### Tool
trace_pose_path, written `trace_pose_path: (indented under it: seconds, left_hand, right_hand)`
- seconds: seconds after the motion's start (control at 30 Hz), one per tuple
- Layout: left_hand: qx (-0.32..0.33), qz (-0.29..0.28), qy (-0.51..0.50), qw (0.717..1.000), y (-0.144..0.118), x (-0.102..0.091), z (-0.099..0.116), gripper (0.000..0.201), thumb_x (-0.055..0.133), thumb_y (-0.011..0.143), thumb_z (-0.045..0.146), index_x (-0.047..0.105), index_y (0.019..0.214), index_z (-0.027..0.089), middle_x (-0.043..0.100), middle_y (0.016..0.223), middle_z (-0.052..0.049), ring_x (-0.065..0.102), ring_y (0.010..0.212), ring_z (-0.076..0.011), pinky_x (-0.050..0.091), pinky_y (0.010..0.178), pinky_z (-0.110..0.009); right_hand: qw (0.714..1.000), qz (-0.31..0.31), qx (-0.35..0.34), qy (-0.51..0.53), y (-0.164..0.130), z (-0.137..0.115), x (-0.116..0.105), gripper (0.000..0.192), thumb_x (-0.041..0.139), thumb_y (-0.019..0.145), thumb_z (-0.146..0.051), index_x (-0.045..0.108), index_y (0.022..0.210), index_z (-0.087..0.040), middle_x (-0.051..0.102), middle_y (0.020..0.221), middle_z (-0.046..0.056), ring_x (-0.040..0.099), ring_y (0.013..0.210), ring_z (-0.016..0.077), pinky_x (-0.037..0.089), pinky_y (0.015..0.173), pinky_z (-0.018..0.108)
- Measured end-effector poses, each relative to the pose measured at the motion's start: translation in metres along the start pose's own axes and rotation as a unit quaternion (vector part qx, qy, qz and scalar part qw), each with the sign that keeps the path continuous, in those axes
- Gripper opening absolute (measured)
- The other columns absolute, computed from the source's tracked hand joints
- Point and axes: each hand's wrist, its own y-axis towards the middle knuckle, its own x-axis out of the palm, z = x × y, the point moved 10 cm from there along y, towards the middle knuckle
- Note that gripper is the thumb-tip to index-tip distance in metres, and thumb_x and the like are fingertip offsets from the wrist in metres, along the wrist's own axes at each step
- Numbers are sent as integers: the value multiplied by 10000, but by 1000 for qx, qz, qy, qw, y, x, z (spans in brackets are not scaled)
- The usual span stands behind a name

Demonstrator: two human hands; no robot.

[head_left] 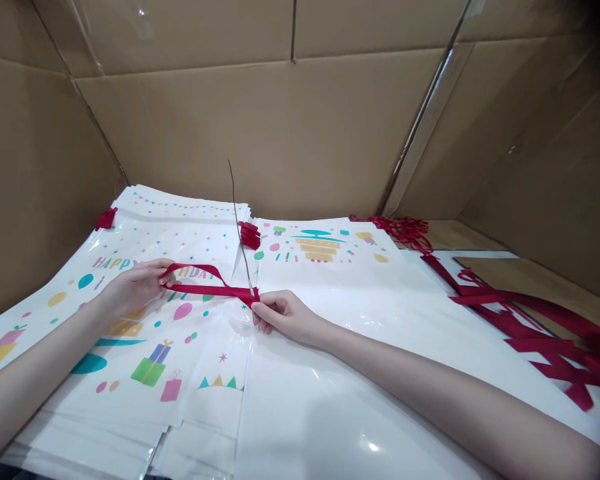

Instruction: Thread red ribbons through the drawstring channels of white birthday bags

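Nearest stack: white glossy gift bags (330, 413) lie flat right under the camera, several deep, how many I cannot count; the top one's plain face fills the lower middle of the view.
Left stack: a second pile of printed birthday bags (145, 347) lies beside it, their edges overlapping along the middle; a third printed pile (325, 247) lies further back, right of centre.
Hands: two, both bare, both the person's own.
Left hand: left hand (135, 287) closed in a pinch on one end of the red ribbon (210, 288), fingers curled over it above the printed bag.
Right hand: right hand (283, 315) nearly closed, thumb and fingertips pinching the ribbon's other end, where a thin metal wire hook (239, 227) meets it; the wire rises upright and slightly curved from that pinch.
Ribbon in hand: one strip, stretched taut between the two hands with a loop arching up near the left hand, just above the seam between the two stacks.
Ribbon handles on bags: two red tufts show at the far bag edges, one at the far left (107, 218), one near the middle (250, 235).
Loose ribbons: a heap of red strips (545, 327) spreads at the right, with another tangle (403, 229) further back; too many to count.
Edges: cardboard walls (280, 127) close in behind and on both sides; a bare strip of surface (450, 235) shows at the far right.
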Motion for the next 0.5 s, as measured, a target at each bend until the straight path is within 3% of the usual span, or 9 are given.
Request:
trace_pose_path:
  seconds: [0.17,0.27,0.33,0.4,0.43,0.5]
  left_hand:
    - [-1,73,91,993,6,-19,-4,220,715,636,341,698,770,168,655,798,-74,601,755,-216,488,656,-278]
    - [83,139,228,960,1,-14,17,225,683,681,346,686,841,188,650,991,-76,581,955,-249,462,802,-286]
    - [208,172,329,905,-14,11,49,265,654,720,327,661,967,233,602,1133,-58,536,1068,-262,420,910,-324]
    - [330,169,409,834,-34,53,77,294,636,744,314,651,1033,262,569,1197,-60,481,1157,-282,348,1013,-382]
    - [363,145,442,807,-39,76,84,288,640,745,303,662,1030,272,562,1220,-62,458,1188,-290,302,1052,-407]
    - [395,31,504,768,-43,127,84,242,658,747,277,697,986,288,594,1191,-58,464,1192,-287,212,1100,-423]
  right_hand:
    - [1000,-6,-5,-17,0,0,1,422,487,875,-509,587,709,-134,534,626,6,510,573,89,430,574,212]
    - [1000,-12,-6,-27,0,0,3,417,481,879,-502,577,699,-138,532,636,6,508,582,91,428,576,212]
    - [999,-17,-7,-35,0,-1,4,413,477,881,-496,572,692,-141,532,642,6,507,590,93,429,581,213]
    - [999,-28,-8,-40,-1,-2,7,404,469,888,-478,565,686,-142,529,639,6,502,589,94,425,583,215]
    - [998,-35,-11,-43,-1,-4,9,397,465,892,-465,562,683,-142,525,633,4,498,587,94,420,582,215]
    - [997,-44,-23,-55,-2,-8,11,382,461,898,-435,555,672,-141,522,624,1,494,588,95,407,584,215]
